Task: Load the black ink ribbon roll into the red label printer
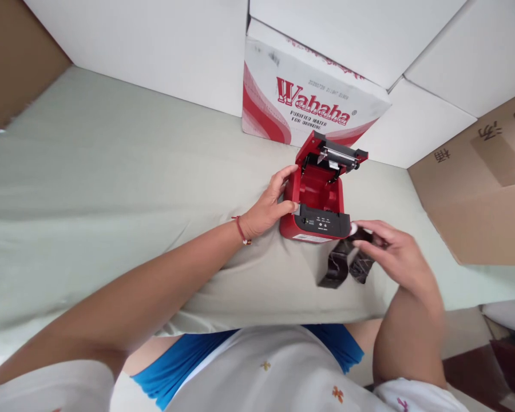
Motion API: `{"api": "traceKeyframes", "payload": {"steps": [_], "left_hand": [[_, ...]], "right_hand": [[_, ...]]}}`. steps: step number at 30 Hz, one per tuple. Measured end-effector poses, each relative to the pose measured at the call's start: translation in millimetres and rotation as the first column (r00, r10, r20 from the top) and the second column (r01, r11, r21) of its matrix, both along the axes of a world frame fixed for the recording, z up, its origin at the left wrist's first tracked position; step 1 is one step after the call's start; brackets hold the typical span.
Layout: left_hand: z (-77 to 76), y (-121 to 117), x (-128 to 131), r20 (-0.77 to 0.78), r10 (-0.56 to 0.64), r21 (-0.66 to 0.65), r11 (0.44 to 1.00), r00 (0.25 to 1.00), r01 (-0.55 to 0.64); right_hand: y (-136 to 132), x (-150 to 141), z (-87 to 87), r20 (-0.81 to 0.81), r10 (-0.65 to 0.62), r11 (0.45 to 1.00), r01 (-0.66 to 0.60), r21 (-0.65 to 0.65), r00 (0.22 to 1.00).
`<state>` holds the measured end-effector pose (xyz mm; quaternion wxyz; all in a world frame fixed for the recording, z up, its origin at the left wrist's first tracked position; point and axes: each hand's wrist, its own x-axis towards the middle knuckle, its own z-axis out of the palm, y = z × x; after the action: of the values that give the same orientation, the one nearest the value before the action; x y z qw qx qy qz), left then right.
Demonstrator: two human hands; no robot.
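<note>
A red and black label printer [313,226] stands on the cloth-covered surface with its lid [332,153] tipped up and its red inside exposed. Against the printer's left side is my left hand [272,203], thumb at the front corner and fingers along the wall, steadying it. At the printer's front right, my right hand [397,249] pinches a small dark roll with a white end. From this roll a glossy dark strip [337,266] hangs in loops down to the cloth. The roll itself is partly hidden by my fingers and slightly blurred.
Behind the printer stands a white and red water carton [313,97] with printed lettering. White boxes [154,51] line the back, a brown cardboard box [480,189] is at the right, and another brown box [17,63] is at the far left. Pale green cloth [111,171] covers the surface.
</note>
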<state>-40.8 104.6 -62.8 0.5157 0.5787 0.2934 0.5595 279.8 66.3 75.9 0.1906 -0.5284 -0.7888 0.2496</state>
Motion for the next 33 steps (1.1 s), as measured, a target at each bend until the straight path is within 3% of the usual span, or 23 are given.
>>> {"api": "traceKeyframes", "payload": {"steps": [3,6,8,11,14,16,18,20,23,25,27,29,31,33], "left_hand": [[0.8,0,1,0.019,0.005,-0.003,1.0,1.0,-0.005],[-2.3,1,1,0.025,0.006,0.008,1.0,1.0,-0.006],[-5.7,2,0,0.012,0.008,0.03,1.0,1.0,-0.008],[-9.1,4,0,-0.047,0.056,0.084,0.995,0.997,-0.052],[-4.4,-2,0,-0.157,0.195,0.189,0.968,0.968,-0.165],[4.0,-11,3,-0.229,0.382,0.329,0.896,0.895,-0.298],[14.7,-24,10,-0.218,0.589,0.531,0.741,0.778,-0.412],[24.6,-36,18,-0.152,0.654,0.731,0.578,0.741,-0.361],[33.6,-49,30,-0.095,0.741,0.899,0.351,0.665,-0.262],[34.6,-53,34,-0.079,0.799,0.94,0.259,0.597,-0.222],[32.6,-55,35,-0.111,0.845,0.959,0.229,0.522,-0.168],[29.3,-55,33,-0.168,0.869,0.962,0.248,0.465,-0.115],[26.7,-55,32,-0.207,0.861,0.954,0.282,0.464,-0.097],[25.7,-55,31,-0.207,0.835,0.946,0.305,0.51,-0.114]], "right_hand": [[-1,2,39.3,-0.12,-0.095,0.995,0.095,-0.005,0.988],[8,-20,60.1,-0.138,-0.057,0.998,0.057,-0.009,0.989],[21,-44,60.5,-0.044,0.008,1.0,-0.008,0.0,0.999],[43,-83,47.7,0.137,0.107,0.993,-0.112,0.025,0.985],[62,-111,31.5,0.325,0.144,0.983,-0.174,0.066,0.935],[71,-123,23.9,0.443,0.137,0.979,-0.191,0.079,0.886],[77,-131,19.3,0.531,0.13,0.976,-0.203,0.08,0.837],[81,-137,16.5,0.581,0.131,0.974,-0.213,0.075,0.804],[85,-143,12.0,0.604,0.106,0.976,-0.199,0.09,0.79],[86,-143,9.4,0.59,0.083,0.977,-0.182,0.11,0.803],[84,-140,10.0,0.531,0.106,0.975,-0.194,0.112,0.84],[78,-132,16.6,0.416,0.187,0.965,-0.246,0.091,0.89],[69,-121,28.7,0.252,0.234,0.958,-0.267,0.106,0.939],[63,-108,41.7,0.066,0.179,0.959,-0.189,0.21,0.982]]}}
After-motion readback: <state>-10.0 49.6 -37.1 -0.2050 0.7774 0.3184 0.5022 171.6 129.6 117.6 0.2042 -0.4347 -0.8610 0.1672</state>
